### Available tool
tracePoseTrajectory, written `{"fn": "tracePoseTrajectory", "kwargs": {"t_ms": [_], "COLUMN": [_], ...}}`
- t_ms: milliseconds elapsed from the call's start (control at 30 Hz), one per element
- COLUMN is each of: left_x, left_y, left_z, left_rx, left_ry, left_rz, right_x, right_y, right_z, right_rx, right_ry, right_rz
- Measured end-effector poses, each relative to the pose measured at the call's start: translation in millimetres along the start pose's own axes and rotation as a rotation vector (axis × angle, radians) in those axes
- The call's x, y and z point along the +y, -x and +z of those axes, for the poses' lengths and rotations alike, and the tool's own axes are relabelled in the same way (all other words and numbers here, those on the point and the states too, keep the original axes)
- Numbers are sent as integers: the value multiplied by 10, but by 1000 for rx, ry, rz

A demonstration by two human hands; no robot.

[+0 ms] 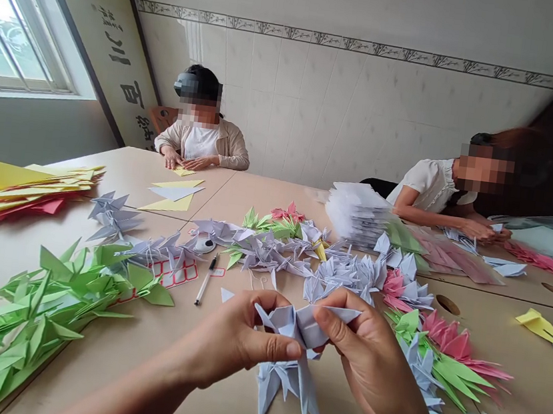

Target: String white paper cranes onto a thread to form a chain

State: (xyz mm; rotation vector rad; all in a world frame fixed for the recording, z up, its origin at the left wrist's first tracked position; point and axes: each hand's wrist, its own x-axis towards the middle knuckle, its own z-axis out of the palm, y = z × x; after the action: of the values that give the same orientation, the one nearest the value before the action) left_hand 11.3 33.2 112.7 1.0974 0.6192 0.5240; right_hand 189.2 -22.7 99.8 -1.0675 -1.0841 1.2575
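Note:
Both of my hands hold one pale lavender folded paper piece (300, 324) just above the beige table (146, 366). My left hand (235, 336) pinches its lower left part between thumb and fingers. My right hand (364, 352) grips the upper right flap with its fingers curled. More lavender folded pieces (285, 386) lie on the table directly under the hands.
A heap of green folded pieces (36, 312) lies at the left, with lavender, pink and green ones (445, 352) in the middle and right. A pen (205, 280) and a white paper stack (356, 211) lie further back. Two other people sit folding paper at the far side.

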Motion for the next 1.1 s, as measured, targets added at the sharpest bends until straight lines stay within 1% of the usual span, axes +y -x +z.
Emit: {"fn": "tracePoseTrajectory", "kwargs": {"t_ms": [200,333,467,600,767,867,967,1100], "left_x": [-12,-21,-29,-61,-66,-51,-58,-99], "left_y": [7,-3,-18,-30,-36,-34,-40,-65], "left_z": [-16,-27,-42,-72,-69,-55,-59,-77], "left_rx": [-8,9,33,30,16,31,21,-59], "left_ry": [-1,-29,-83,-157,-221,-240,-232,-159], "left_rz": [27,59,83,84,171,199,178,119], "right_x": [20,21,17,19,30,35,23,-5], "right_y": [-4,-4,-15,-37,-40,-36,-48,-76], "right_z": [-11,0,10,2,1,12,21,12], "right_rx": [20,20,20,43,52,65,78,132], "right_ry": [-8,-30,-66,-70,-60,-61,-86,-161], "right_rz": [15,13,16,17,31,31,22,-11]}}
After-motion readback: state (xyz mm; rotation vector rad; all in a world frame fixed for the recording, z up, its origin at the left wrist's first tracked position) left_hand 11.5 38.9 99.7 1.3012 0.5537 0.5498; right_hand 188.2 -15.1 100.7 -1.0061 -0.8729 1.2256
